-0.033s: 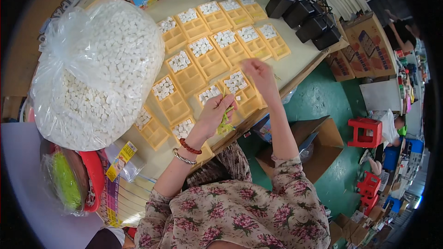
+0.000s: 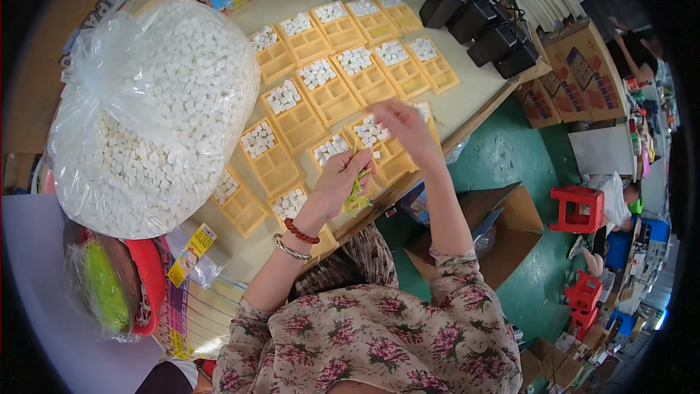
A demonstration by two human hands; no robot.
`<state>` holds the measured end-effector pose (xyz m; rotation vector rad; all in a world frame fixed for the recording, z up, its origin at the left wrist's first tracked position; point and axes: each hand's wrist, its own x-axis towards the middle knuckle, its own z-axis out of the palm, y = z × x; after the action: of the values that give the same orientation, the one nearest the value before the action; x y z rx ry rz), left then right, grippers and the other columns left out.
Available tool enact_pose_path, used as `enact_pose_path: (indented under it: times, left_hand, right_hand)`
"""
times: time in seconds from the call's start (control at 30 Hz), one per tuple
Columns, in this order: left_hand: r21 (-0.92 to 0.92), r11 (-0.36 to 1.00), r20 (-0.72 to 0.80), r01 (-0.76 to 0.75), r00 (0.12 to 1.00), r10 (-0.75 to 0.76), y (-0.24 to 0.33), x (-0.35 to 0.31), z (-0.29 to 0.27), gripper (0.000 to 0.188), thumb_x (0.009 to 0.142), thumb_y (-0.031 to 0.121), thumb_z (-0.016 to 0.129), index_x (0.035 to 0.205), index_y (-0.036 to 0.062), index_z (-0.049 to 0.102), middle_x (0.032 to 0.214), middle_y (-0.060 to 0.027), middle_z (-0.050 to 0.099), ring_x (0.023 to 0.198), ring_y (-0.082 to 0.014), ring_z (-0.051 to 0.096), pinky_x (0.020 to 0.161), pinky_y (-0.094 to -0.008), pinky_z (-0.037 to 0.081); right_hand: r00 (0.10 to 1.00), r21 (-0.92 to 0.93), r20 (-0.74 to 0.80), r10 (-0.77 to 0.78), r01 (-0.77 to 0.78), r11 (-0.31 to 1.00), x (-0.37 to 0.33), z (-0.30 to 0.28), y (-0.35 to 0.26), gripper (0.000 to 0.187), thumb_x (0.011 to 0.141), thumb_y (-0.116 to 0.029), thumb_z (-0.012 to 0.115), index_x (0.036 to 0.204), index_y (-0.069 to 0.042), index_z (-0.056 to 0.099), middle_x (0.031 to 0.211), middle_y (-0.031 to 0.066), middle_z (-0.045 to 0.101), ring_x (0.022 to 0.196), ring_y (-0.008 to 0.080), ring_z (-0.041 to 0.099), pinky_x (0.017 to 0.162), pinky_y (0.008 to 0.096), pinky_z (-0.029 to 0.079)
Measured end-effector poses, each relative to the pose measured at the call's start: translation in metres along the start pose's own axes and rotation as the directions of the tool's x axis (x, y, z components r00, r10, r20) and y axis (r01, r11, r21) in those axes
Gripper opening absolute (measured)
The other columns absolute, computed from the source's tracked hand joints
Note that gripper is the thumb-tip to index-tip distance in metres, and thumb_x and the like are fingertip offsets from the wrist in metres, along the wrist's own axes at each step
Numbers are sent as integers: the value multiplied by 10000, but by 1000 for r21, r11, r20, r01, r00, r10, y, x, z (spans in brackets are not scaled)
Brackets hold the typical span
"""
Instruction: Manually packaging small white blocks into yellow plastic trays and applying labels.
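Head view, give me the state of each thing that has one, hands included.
Left hand: closed around yellow-green strips.
Right hand: fingers bent, over the near trays; grip unclear.
Yellow trays: partly filled with white pieces.
Clear bag: bulging with white pieces, bunched at its neck.
Cardboard box: open.
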<state>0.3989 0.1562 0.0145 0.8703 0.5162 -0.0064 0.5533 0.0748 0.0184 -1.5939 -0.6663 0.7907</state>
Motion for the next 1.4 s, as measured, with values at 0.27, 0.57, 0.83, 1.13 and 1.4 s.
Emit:
enact_pose_path:
  times: [0.27,0.57,0.83,1.13,1.4]
  left_hand:
    - [-84,990,76,111,992,-105,-4,0,5,290,928,294,501,820,25,516,665,13,460,524,-50,357,427,-202,317]
    - [-294,956,-12,16,1000,-20,1,-1,-7,302,935,285,485,845,3,543,582,41,337,490,-50,301,430,-182,272]
    - [-367,930,-133,-31,991,-19,-3,8,-9,282,928,288,497,821,29,526,580,33,353,478,-57,326,381,-185,258]
    - [-339,941,-246,-9,966,-80,-8,7,4,168,945,206,456,961,41,479,637,-20,471,457,-83,424,330,-205,281]
    - [-339,940,-171,-36,985,-24,-26,12,7,174,939,194,478,889,28,494,646,-7,472,500,-85,427,422,-224,345]
  right_hand:
    - [998,-90,60,-36,41,995,-6,1,14,138,860,-123,571,837,3,624,710,-15,570,662,40,496,589,209,390]
    - [818,-713,-342,-463,95,694,55,-26,53,220,828,-205,616,803,9,661,573,81,553,473,101,467,458,284,373]
    - [904,-530,-340,-260,44,847,7,-1,13,167,823,-120,613,966,-41,645,762,56,610,724,93,546,605,236,423]
    - [976,-16,-4,-219,219,976,-46,37,24,92,777,-69,664,868,-78,673,784,19,501,637,89,475,586,221,420]
    - [995,273,-87,46,-20,962,-70,32,9,82,850,-57,576,804,10,588,718,-1,573,687,56,526,613,186,432]
